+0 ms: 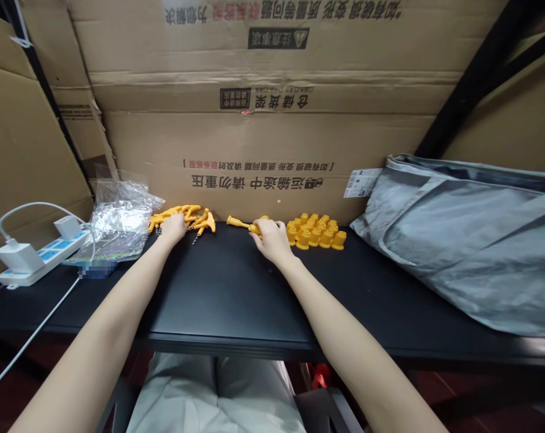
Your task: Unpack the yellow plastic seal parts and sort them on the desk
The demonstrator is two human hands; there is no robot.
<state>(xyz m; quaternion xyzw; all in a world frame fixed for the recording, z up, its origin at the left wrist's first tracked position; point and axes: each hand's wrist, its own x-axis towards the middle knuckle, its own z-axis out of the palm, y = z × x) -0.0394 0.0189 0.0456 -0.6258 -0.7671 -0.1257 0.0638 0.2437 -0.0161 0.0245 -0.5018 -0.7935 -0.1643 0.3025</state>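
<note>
On the left of the black table lies a pile of orange-yellow T-shaped handles (207, 224), with thin twisted metal parts hanging from them. My left hand (173, 228) reaches into this pile, its fingertips hidden behind the back of the hand. To the right, my right hand (272, 237) has its thumb and fingers curled round a yellow plastic piece (254, 229), mostly covered. A slim yellow rod with a flared end (237, 222) lies just left of that hand. Right beside the hand stand several yellow cup-shaped pieces (315, 231) in a close group.
A cardboard sheet (263, 138) rises behind the black table (227, 300). Clear plastic wrapping (119, 213) and a white power strip (51, 252) with cables sit at the left. A large grey bag (456, 246) fills the right side.
</note>
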